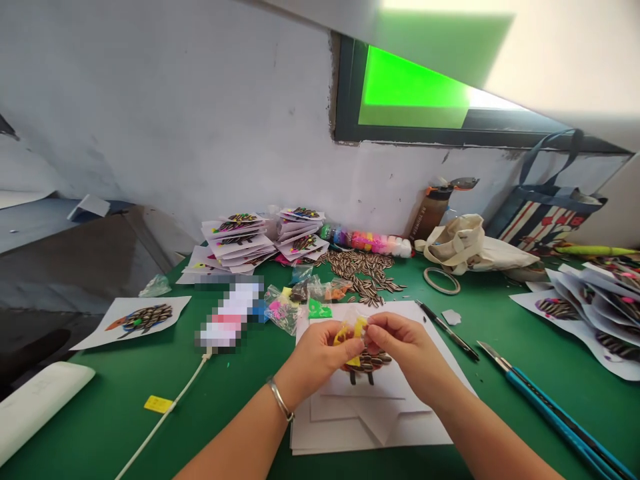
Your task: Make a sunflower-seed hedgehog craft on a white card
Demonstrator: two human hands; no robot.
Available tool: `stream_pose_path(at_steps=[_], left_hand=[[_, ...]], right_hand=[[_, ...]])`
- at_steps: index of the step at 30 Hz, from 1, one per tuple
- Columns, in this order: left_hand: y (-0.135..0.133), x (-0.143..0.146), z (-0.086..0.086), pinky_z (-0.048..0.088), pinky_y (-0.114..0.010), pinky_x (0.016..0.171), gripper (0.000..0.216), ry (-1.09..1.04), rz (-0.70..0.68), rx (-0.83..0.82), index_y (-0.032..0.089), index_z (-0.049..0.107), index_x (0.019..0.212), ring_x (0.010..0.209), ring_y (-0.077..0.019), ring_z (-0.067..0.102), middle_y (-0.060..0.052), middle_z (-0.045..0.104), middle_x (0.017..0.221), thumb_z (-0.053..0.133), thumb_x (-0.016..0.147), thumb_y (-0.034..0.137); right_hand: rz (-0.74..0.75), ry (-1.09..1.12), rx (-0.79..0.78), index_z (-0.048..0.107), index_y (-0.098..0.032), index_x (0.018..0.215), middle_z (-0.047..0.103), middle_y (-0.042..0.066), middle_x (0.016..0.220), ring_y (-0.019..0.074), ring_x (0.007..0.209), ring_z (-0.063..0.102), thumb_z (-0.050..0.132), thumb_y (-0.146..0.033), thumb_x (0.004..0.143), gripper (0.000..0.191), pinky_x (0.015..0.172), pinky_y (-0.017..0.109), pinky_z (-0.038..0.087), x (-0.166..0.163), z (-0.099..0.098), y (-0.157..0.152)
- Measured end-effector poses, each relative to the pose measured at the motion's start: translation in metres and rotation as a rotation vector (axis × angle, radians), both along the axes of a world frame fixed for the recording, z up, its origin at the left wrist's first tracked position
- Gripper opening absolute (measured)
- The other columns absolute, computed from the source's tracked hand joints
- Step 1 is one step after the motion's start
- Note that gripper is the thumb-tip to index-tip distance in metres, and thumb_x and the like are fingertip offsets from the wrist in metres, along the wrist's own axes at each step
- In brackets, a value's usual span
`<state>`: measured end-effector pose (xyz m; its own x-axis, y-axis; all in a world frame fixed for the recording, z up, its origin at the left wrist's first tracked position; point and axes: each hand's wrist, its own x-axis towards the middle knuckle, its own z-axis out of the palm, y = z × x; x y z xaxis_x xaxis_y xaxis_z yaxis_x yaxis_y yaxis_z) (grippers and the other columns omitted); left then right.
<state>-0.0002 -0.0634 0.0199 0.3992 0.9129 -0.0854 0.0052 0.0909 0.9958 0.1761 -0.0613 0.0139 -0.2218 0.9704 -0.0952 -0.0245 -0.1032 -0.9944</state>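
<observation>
My left hand [327, 350] and my right hand [400, 343] meet over a stack of white paper [320, 433]. Between their fingers is a small clear bag with yellow clay [359, 327] in it; both hands pinch it. Partly hidden below my fingers, a sunflower-seed bird picture [373, 363] with two dark legs lies on the paper. Just beyond my hands are a green clay packet [319, 308] and a clear bag with pink clay [281, 310]. A heap of striped sunflower seeds [360, 267] spreads behind.
Stacks of seed pictures [240, 247] stand at the back, with a finished-looking one [140, 320] at left. A cabled phone [230, 317] lies left. Right are a pen [450, 333], a blue utility knife [555, 417], a tape roll [441, 281], more pictures [590, 313] and a bottle [431, 210].
</observation>
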Motion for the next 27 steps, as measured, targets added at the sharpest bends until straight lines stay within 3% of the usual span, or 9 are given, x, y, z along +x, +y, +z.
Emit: stream_pose_path(at_steps=[3,8,12,19,27], left_hand=[[0.0,0.0,0.0,0.043,-0.027,0.064,0.032,-0.017,0.014,-0.039,0.015,0.061,0.071,0.066,-0.0146,0.051,0.0,0.055,0.07,0.067,0.075,0.046],[0.001,-0.004,-0.001,0.039,-0.025,0.059,0.032,0.074,0.047,0.056,0.016,0.054,0.06,0.06,-0.0121,0.047,0.002,0.051,0.062,0.066,0.075,0.04],[0.0,-0.003,0.0,0.039,-0.025,0.058,0.032,0.065,0.039,0.033,0.017,0.051,0.059,0.06,-0.0121,0.048,0.002,0.051,0.061,0.067,0.074,0.039],[0.0,-0.003,-0.002,0.038,-0.026,0.058,0.038,0.035,0.008,0.024,0.014,0.057,0.062,0.06,-0.0125,0.049,0.0,0.055,0.062,0.068,0.075,0.048],[-0.002,-0.005,0.004,0.037,-0.025,0.062,0.031,0.005,-0.057,-0.001,0.015,0.06,0.073,0.064,-0.012,0.049,0.001,0.055,0.067,0.069,0.078,0.044]], right_hand=[[0.025,-0.005,-0.024,0.068,-0.017,0.083,0.064,0.002,0.075,0.0149,0.069,0.057,0.069,-0.049,0.076,0.032,0.063,0.027,0.046,-0.001,0.002,-0.002],[0.032,-0.079,-0.012,0.07,-0.017,0.08,0.061,0.001,0.068,0.0149,0.067,0.054,0.067,-0.051,0.077,0.034,0.061,0.027,0.043,0.001,0.007,-0.002],[0.058,-0.049,-0.04,0.068,-0.015,0.073,0.058,0.0,0.064,0.0122,0.061,0.05,0.07,-0.048,0.075,0.032,0.059,0.026,0.041,0.003,0.009,-0.002],[0.192,0.073,-0.079,0.058,-0.015,0.071,0.059,-0.001,0.067,0.0108,0.062,0.053,0.076,-0.041,0.073,0.031,0.06,0.025,0.041,0.004,0.011,-0.002],[0.217,0.164,-0.108,0.054,-0.016,0.069,0.056,-0.003,0.063,0.0091,0.059,0.049,0.078,-0.035,0.072,0.03,0.058,0.023,0.036,0.008,0.005,0.002]])
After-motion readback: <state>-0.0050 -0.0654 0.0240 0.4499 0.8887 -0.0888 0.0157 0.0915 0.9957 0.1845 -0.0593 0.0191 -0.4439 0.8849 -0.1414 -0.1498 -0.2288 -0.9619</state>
